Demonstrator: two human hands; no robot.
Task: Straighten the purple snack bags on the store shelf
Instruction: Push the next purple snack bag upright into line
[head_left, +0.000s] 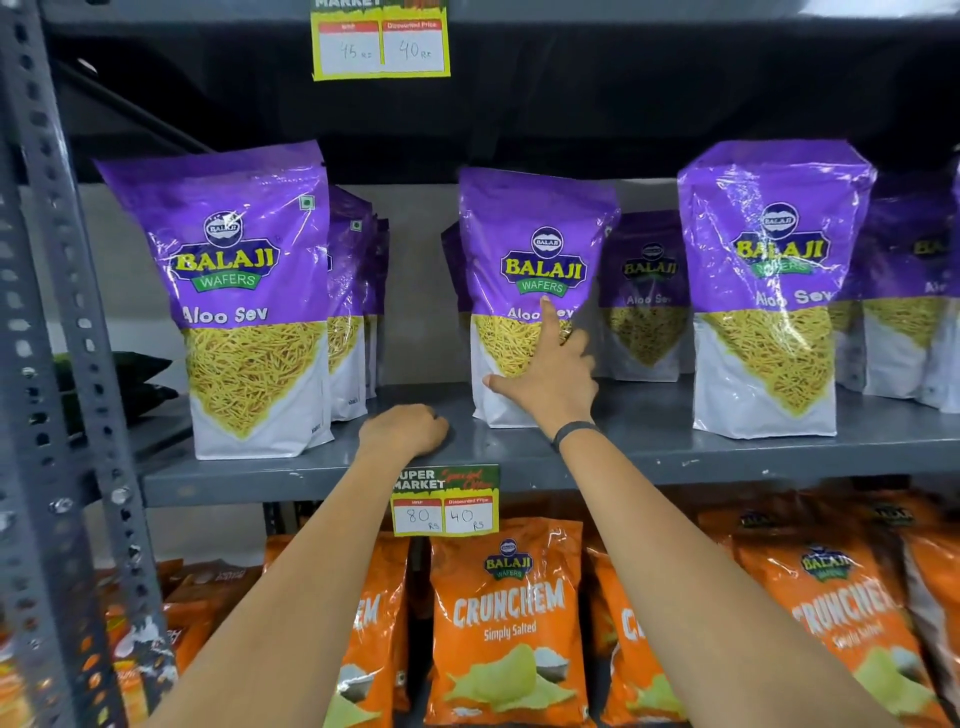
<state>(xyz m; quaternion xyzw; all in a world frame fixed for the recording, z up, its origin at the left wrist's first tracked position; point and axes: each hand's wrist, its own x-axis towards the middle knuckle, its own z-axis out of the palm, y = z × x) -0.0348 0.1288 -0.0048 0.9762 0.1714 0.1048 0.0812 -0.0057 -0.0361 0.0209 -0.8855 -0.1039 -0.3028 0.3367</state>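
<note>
Shelf: grey painted metal shelf board (649, 447) on a perforated grey steel upright (47, 322) at the left.
Left stack: glossy purple-and-white plastic snack bags (249, 312) standing upright in a row, front to back.
Middle: one purple snack bag (524, 249) standing near the front edge, more behind it.
Right: another purple bag (769, 291) upright, others beside and behind.
Left hand (405, 428): curled, resting on the bare shelf board between the left and middle bags.
Front edge: yellow-bordered paper price tag (445, 501) hanging down.

shelf (649, 457): 3 front bags side by side | middle bag (535, 291) between left bag (244, 312) and right bag (769, 312)
</note>
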